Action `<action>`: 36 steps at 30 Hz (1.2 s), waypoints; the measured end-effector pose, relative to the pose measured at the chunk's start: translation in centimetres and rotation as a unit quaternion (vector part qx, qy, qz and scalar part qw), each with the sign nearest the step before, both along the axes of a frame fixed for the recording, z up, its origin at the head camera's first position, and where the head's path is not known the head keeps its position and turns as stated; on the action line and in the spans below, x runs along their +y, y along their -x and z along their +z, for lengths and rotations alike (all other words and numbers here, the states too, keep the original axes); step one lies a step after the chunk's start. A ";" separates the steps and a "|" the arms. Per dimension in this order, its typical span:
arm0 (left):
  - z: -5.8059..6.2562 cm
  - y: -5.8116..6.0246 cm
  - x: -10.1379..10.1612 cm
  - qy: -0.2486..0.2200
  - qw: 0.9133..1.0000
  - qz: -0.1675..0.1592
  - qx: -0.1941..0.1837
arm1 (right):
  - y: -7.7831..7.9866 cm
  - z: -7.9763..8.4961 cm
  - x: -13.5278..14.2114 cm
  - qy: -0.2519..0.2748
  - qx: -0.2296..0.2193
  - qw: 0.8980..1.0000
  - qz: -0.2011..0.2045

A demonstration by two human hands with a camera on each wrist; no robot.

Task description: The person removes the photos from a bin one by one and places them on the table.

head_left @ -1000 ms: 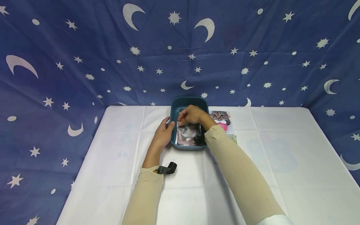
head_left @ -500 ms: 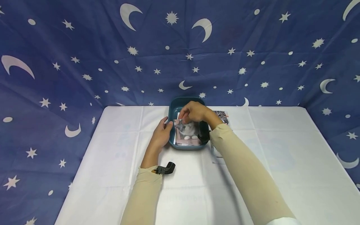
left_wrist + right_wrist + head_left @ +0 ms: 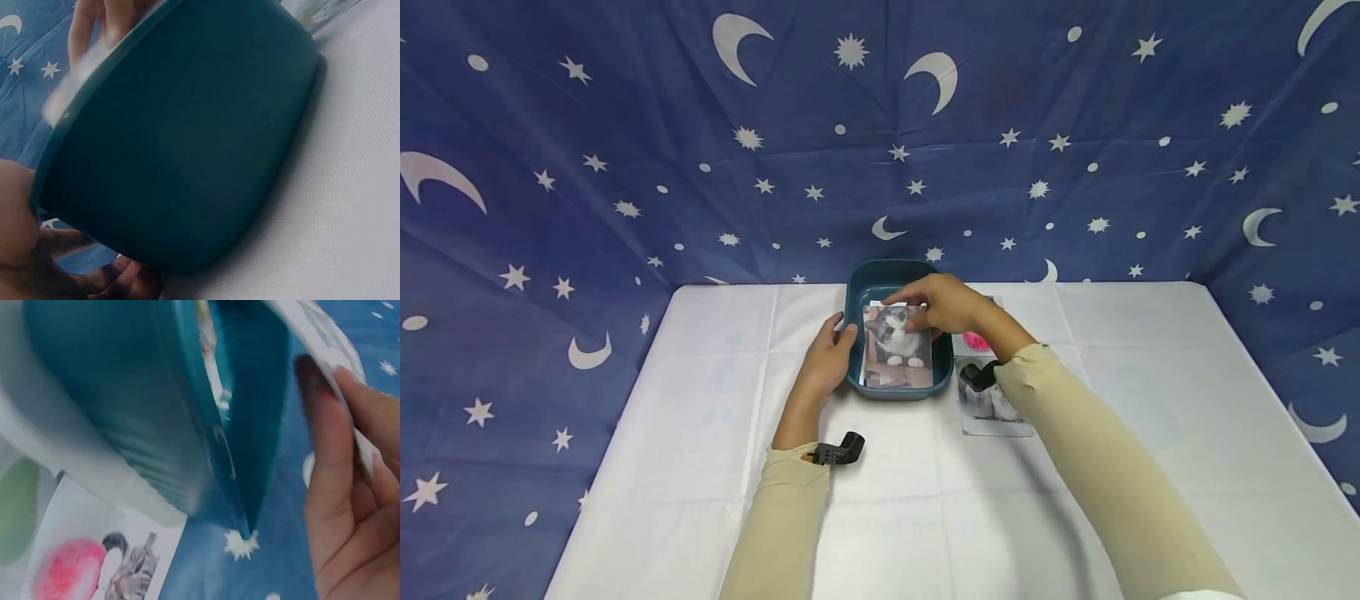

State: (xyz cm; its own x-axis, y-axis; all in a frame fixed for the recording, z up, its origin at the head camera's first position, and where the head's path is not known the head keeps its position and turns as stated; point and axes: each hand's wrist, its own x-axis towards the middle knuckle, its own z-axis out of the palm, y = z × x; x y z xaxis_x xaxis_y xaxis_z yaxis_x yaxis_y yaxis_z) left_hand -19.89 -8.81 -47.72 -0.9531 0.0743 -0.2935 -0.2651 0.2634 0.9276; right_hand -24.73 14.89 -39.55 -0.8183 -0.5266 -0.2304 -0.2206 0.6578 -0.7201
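Observation:
My right hand pinches a photo card of a grey and white cat between thumb and fingers, over the teal plastic bin. In the right wrist view the card is seen edge-on, with the fingers on both its sides. White edges of other cards show behind and beside it in the bin. My left hand rests against the bin's left outer side, its thumb at the rim. In the left wrist view the bin wall fills the middle, and part of the left hand's fingers lies behind it.
Right of the bin, a card with a pink ball lies partly under the right hand. Nearer me lies another animal card, partly covered by the wrist camera. The white-clothed table ends at a blue star-and-moon curtain.
My right hand has shifted slightly right, uncovering more of the cat card, which now shows its face. More of the cards beside the bin is visible. The left hand stays at the bin.

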 end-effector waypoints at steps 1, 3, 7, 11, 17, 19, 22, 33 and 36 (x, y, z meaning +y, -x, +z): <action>0.0 -0.1 0.0 0.001 1.000 0.001 -0.001 | -0.3 0.0 0.5 0.017 0.011 1.000 -0.019; 0.0 -0.1 0.1 -0.001 1.000 0.001 -0.003 | -1.1 0.2 2.0 0.067 0.034 0.995 -0.068; 0.2 -0.1 0.4 -0.002 1.000 0.000 -0.003 | -2.7 0.7 6.4 0.138 0.066 0.976 -0.154; 0.3 0.0 0.3 0.000 1.000 0.003 0.002 | -4.3 0.7 12.0 0.106 0.079 0.970 -0.203; 0.3 0.2 -0.1 0.008 1.000 0.006 0.000 | -7.0 -1.9 19.6 0.013 0.046 0.969 -0.243; 0.3 0.3 -0.1 0.006 1.000 0.004 0.000 | -7.8 -3.0 21.4 0.000 0.029 0.968 -0.250; 0.2 0.3 -0.1 0.005 1.000 0.002 0.000 | -8.9 -4.4 23.2 -0.013 0.011 0.966 -0.259; 0.1 0.1 0.0 0.006 1.000 0.000 -0.003 | -9.9 -6.9 23.0 -0.055 0.022 0.967 -0.246; 0.2 0.0 0.0 0.007 1.000 0.002 -0.003 | -9.8 -7.1 22.4 -0.086 0.056 0.966 -0.237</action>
